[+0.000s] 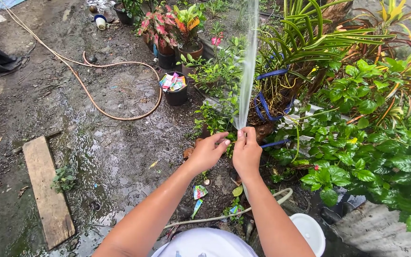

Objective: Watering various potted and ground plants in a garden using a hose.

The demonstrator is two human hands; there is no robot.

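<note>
- The wet concrete ground (120,157) is spreading over the left half of the view, with a weathered wooden plank (48,195) lying on it at lower left.
- A crowded garden bed (357,143) of green and red-leaved plants is filling the right half, running up to potted plants (177,28) at the top.
- An orange hose (120,90) is looping over the ground from the upper left toward a black pot (176,93).
- A fan of water (249,62) is shooting up from between the two hands and over the plants; the step in hand looks like spraying the bed by pinching a hose end.
- The right hand (247,153) is gripping the hose end, its fingers wrapped round it and a thumb pressing over the mouth; the end itself is mostly hidden.
- The left hand (209,151) is touching the same spot, fingers half curled with the tips pinching toward the outlet; I cannot tell whether it is really holding it.
- A pale hose (262,202) is trailing under the right forearm; the next move, I judge, calls for steady thumb pressure while swinging the spray.
- Packages: bright pink, green and white wrappers (172,82) are stuffed in the black pot; small crumpled green and red sachets (199,192) are lying on the soil below the hands.
</note>
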